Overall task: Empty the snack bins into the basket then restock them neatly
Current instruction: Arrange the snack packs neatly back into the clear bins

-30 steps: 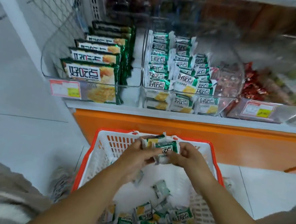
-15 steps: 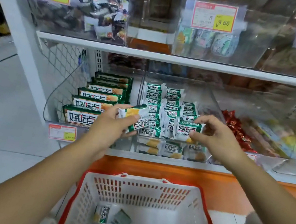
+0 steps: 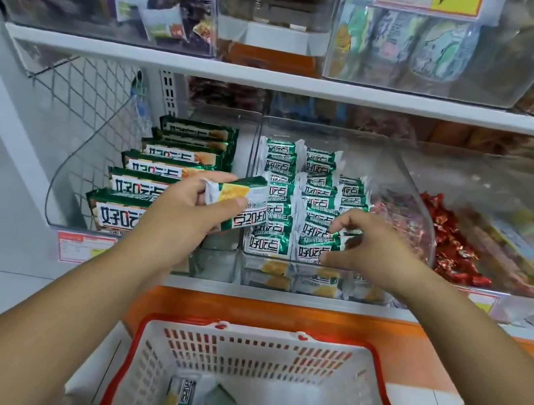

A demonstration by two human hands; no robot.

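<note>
My left hand point(image 3: 184, 214) grips a small stack of green-and-white snack packets point(image 3: 241, 202) just in front of the middle clear bin point(image 3: 411, 203). That bin holds several rows of the same packets point(image 3: 296, 206) standing upright. My right hand point(image 3: 370, 245) reaches into the bin's right side, its fingers curled and pinching a packet point(image 3: 340, 237) in the front of the right row. Below, a white basket with a red rim point(image 3: 379, 389) holds a few loose packets point(image 3: 181, 394).
The left clear bin point(image 3: 64, 179) holds larger green cracker packs point(image 3: 159, 169). A bin of red-wrapped candies point(image 3: 453, 247) stands to the right. Above, a white shelf point(image 3: 277, 80) carries more clear bins with price tags. An orange base runs under the lower shelf.
Both hands rose from the basket to the middle bin with the packets. The right hand has moved down into the right row; the left hand keeps its stack.
</note>
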